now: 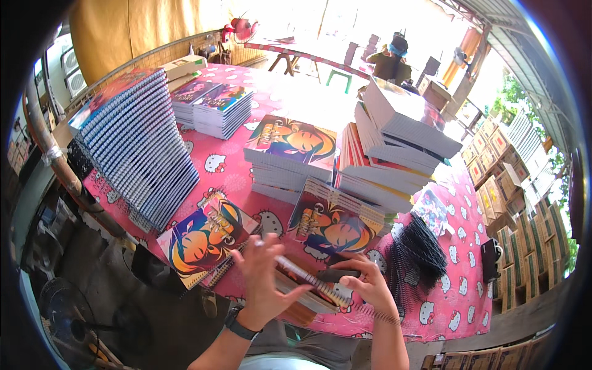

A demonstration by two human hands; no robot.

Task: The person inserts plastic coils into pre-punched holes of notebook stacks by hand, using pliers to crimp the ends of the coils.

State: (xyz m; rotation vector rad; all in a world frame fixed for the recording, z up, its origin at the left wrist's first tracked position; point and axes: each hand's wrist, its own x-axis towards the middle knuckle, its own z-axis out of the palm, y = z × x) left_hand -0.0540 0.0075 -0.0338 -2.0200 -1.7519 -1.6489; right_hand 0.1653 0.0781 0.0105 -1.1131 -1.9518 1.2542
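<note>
In front of me a notebook (311, 279) is tilted up with its bound edge on top. A loose dark spiral binding coil (377, 314) trails from that edge, down to the right. My left hand (266, 277) is beside the notebook's left end, fingers spread and thumb near its edge; a dark watch band is on the wrist. My right hand (365, 280) bends over the right end, its fingers and thumb curled around a dark rounded object (342, 274) that I cannot make out. Bound notebooks with a colourful illustrated cover (206, 240) lie to the left.
The pink patterned table (456, 277) carries a tall leaning stack of coil-bound notebooks (139, 142), page stacks (394, 145), cover-topped stacks (290, 145) and a heap of black coils (416, 253). A floor fan (77, 327) stands lower left. Another person (391, 61) works far off; boxes (524, 259) line the right.
</note>
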